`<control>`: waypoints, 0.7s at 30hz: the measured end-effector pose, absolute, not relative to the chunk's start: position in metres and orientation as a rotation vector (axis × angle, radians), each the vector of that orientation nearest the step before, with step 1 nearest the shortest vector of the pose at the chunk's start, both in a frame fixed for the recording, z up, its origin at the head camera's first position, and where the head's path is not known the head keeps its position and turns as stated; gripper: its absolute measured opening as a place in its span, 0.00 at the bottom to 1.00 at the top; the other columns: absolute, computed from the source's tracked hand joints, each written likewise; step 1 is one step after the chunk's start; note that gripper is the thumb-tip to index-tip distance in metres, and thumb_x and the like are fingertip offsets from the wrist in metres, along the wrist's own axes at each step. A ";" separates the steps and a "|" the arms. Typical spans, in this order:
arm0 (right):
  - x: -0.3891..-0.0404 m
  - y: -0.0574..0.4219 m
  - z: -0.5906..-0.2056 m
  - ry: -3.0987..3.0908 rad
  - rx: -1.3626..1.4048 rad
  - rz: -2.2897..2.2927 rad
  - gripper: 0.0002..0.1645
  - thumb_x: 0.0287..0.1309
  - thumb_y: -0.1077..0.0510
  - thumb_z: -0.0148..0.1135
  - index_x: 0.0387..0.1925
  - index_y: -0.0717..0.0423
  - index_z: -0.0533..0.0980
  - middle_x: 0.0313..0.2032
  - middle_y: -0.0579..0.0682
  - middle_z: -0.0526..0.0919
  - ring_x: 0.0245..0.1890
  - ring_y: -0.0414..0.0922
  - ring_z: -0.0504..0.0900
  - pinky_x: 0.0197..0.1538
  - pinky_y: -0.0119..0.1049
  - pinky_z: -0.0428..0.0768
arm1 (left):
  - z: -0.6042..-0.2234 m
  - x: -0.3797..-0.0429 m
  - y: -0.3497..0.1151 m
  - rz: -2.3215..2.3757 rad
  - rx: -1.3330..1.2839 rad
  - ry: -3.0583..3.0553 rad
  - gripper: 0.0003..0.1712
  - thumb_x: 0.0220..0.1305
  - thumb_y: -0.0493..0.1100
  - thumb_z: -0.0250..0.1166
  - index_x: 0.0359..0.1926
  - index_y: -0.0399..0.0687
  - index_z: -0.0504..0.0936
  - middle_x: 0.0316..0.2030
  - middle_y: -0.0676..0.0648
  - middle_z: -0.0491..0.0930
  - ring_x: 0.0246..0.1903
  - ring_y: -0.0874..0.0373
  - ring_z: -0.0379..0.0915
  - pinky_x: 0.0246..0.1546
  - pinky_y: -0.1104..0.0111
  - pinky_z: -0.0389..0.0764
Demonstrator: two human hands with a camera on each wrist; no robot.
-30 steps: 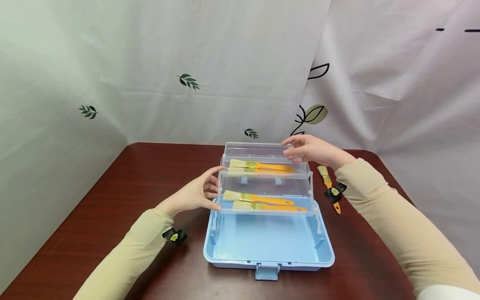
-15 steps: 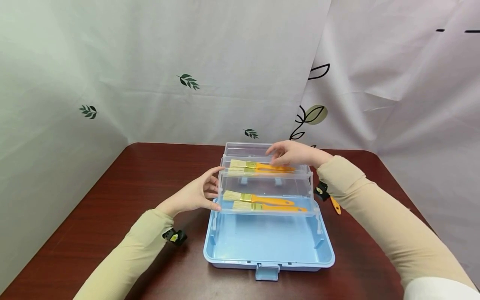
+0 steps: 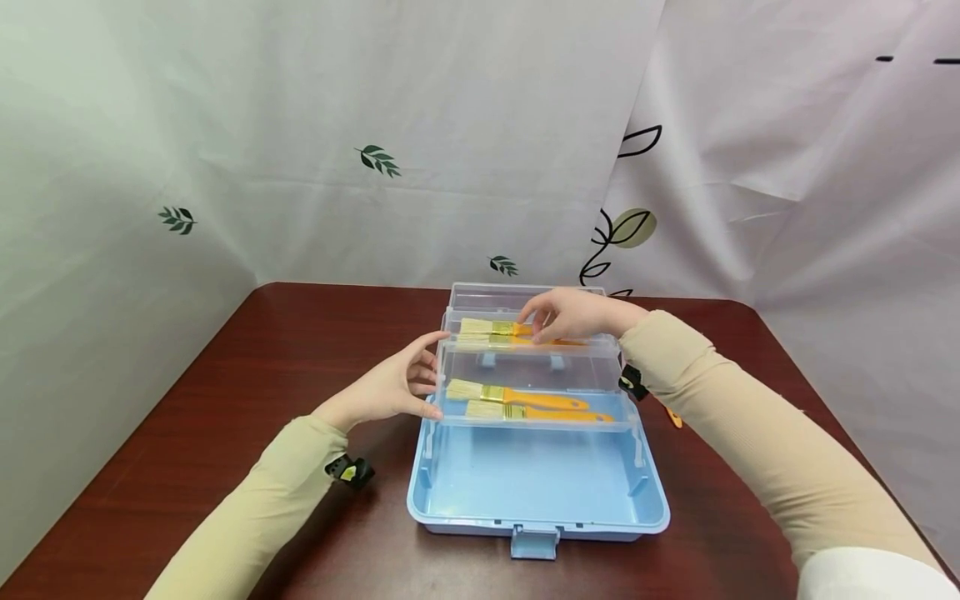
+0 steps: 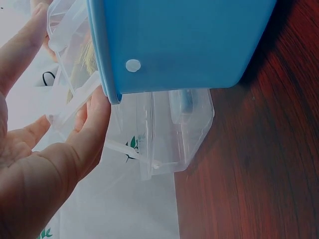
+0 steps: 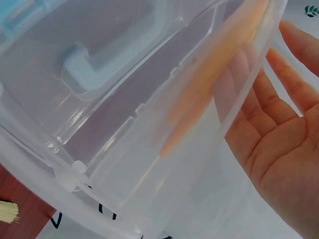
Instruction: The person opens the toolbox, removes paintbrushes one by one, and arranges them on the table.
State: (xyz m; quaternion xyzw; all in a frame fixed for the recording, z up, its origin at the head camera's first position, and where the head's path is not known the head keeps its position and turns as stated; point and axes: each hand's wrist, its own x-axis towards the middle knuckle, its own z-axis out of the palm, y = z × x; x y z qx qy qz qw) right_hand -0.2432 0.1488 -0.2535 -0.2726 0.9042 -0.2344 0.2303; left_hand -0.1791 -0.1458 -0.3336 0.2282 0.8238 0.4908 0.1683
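A light-blue art box point(image 3: 540, 483) stands unlatched on the table, its clear trays raised in steps. My left hand point(image 3: 390, 387) holds the left end of the lower clear tray point(image 3: 532, 367), thumb at the front corner and a finger at the upper one. In that tray lie two paintbrushes point(image 3: 551, 402) with orange handles. My right hand point(image 3: 577, 312) reaches into the upper clear tray point(image 5: 164, 174), fingertips right at the orange handles of the paintbrushes point(image 3: 480, 327) there. Whether it grips a handle I cannot tell.
Another paintbrush point(image 3: 674, 418) lies on the dark red table point(image 3: 285, 358) right of the box, mostly hidden by my right arm. A clear lid point(image 3: 480, 294) rises behind the trays. A white leaf-patterned curtain point(image 3: 420, 217) hangs at the back.
My right hand has moved left and down from the tray's right end to the upper paintbrush handles. The left hand has kept its place, and the box and brushes have not moved.
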 end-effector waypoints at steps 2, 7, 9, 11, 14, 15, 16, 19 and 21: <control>-0.243 0.148 -0.254 2.490 -0.750 -0.632 0.21 0.60 0.59 0.63 0.55 0.53 0.75 0.44 0.52 0.80 0.48 0.49 0.79 0.48 0.40 0.78 | -0.333 -0.179 -0.146 1.393 0.657 2.343 0.63 0.41 0.41 0.79 0.72 0.56 0.48 0.49 0.40 0.66 0.47 0.51 0.73 0.52 0.62 0.78; -0.245 0.147 -0.254 2.500 -0.789 -0.582 0.21 0.59 0.65 0.61 0.55 0.55 0.75 0.44 0.53 0.80 0.47 0.49 0.79 0.50 0.41 0.78 | -0.333 -0.180 -0.147 1.389 0.670 2.350 0.62 0.42 0.40 0.78 0.73 0.53 0.48 0.49 0.39 0.66 0.47 0.51 0.74 0.51 0.61 0.79; -0.245 0.146 -0.254 2.504 -0.816 -0.556 0.23 0.57 0.69 0.61 0.55 0.56 0.75 0.43 0.53 0.80 0.45 0.48 0.79 0.50 0.42 0.78 | -0.334 -0.180 -0.146 1.393 0.666 2.347 0.62 0.42 0.39 0.78 0.73 0.54 0.48 0.49 0.39 0.66 0.47 0.51 0.74 0.51 0.61 0.78; -0.245 0.145 -0.253 2.506 -0.847 -0.528 0.25 0.55 0.71 0.60 0.55 0.56 0.75 0.42 0.52 0.80 0.44 0.47 0.79 0.50 0.41 0.78 | -0.334 -0.180 -0.146 1.396 0.670 2.342 0.62 0.43 0.39 0.78 0.73 0.53 0.48 0.49 0.38 0.66 0.47 0.51 0.74 0.51 0.60 0.78; -0.246 0.144 -0.252 2.504 -0.874 -0.502 0.26 0.54 0.72 0.60 0.55 0.56 0.76 0.41 0.52 0.80 0.42 0.46 0.79 0.48 0.40 0.78 | -0.333 -0.180 -0.146 1.395 0.670 2.339 0.62 0.43 0.40 0.78 0.73 0.54 0.48 0.49 0.38 0.66 0.47 0.51 0.74 0.52 0.60 0.78; -0.247 0.143 -0.252 2.502 -0.877 -0.498 0.26 0.54 0.72 0.60 0.55 0.56 0.76 0.40 0.52 0.80 0.41 0.46 0.79 0.47 0.39 0.78 | -0.333 -0.180 -0.146 1.395 0.670 2.339 0.62 0.43 0.40 0.78 0.73 0.54 0.48 0.50 0.39 0.66 0.47 0.51 0.74 0.52 0.60 0.78; -0.248 0.143 -0.253 2.499 -0.877 -0.495 0.26 0.53 0.72 0.60 0.55 0.56 0.76 0.40 0.52 0.80 0.41 0.46 0.79 0.46 0.38 0.78 | -0.333 -0.180 -0.146 1.399 0.670 2.335 0.62 0.43 0.39 0.78 0.73 0.54 0.48 0.49 0.38 0.66 0.47 0.51 0.73 0.52 0.60 0.78; -0.250 0.142 -0.254 2.486 -0.873 -0.497 0.27 0.53 0.73 0.60 0.56 0.56 0.76 0.39 0.51 0.80 0.41 0.46 0.78 0.44 0.36 0.78 | -0.334 -0.181 -0.146 1.409 0.671 2.330 0.62 0.42 0.38 0.78 0.73 0.53 0.48 0.49 0.38 0.66 0.47 0.51 0.73 0.51 0.61 0.79; -0.251 0.142 -0.254 2.477 -0.875 -0.498 0.28 0.53 0.74 0.60 0.56 0.56 0.76 0.39 0.51 0.79 0.41 0.46 0.78 0.42 0.35 0.78 | -0.334 -0.181 -0.145 1.416 0.673 2.323 0.62 0.42 0.38 0.78 0.73 0.53 0.47 0.49 0.38 0.65 0.46 0.51 0.73 0.51 0.61 0.79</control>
